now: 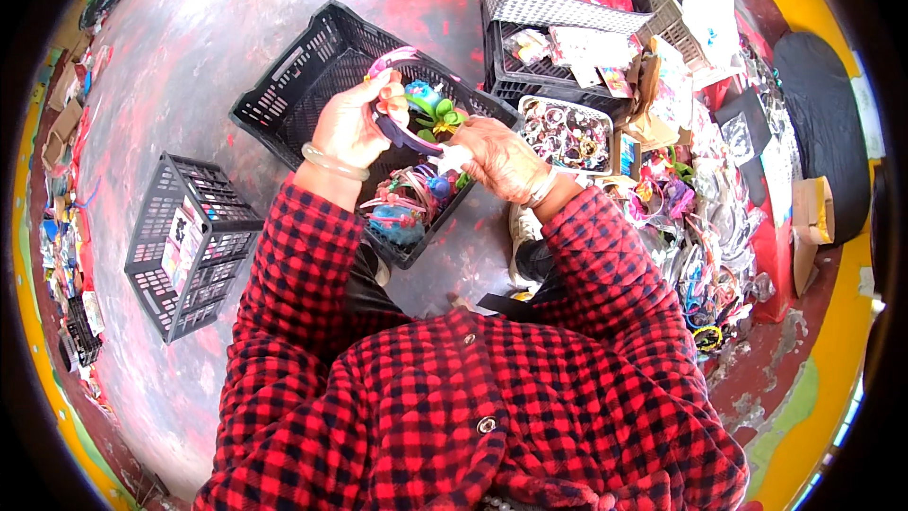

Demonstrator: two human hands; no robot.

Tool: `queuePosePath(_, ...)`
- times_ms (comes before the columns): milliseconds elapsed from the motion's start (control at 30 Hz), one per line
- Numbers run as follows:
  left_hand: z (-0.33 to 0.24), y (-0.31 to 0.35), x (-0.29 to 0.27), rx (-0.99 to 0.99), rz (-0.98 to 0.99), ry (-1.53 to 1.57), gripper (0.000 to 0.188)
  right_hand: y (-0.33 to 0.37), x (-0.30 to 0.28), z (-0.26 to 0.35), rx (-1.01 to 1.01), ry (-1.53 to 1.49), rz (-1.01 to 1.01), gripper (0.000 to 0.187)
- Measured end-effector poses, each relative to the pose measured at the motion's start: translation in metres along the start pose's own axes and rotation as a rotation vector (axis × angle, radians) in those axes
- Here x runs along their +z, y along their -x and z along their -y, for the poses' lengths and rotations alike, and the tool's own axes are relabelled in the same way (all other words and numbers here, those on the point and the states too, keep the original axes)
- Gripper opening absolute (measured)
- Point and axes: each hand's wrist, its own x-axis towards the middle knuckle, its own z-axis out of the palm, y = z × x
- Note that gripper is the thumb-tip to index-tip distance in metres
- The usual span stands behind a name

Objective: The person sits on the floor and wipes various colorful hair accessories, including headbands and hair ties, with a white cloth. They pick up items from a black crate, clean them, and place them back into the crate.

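My left hand grips a dark purple and pink headband above a black plastic crate. Its fingers are closed round one side of the band. At the band's other end, my right hand is pinched by a small white piece, which may be a tag; the fingertips partly hide it. Below my hands, several headbands and hair ornaments in pink and blue lie in the near part of the crate. A green leafy ornament and a blue fluffy one show between my hands.
An upended black crate stands on the floor at left. Stacked crates with packages rise at the far right. A white tray of small hair accessories sits right of my right hand, beside a heap of bagged goods.
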Motion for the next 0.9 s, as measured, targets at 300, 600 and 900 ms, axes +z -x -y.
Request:
queuePosePath(300,-0.017,0.006,0.004,0.123,0.016,-0.046,0.018,0.008,-0.027,-0.011,0.145,0.215,-0.42,0.015)
queuePosePath(600,-0.039,0.007,-0.02,0.42,-0.187,-0.151,0.026,0.043,-0.056,-0.064,0.883,-0.053,-0.74,0.022)
queuePosePath(900,-0.015,-0.035,-0.121,0.313,-0.52,-0.38,0.013,0.013,-0.048,-0.008,0.777,-0.298,-0.54,0.019)
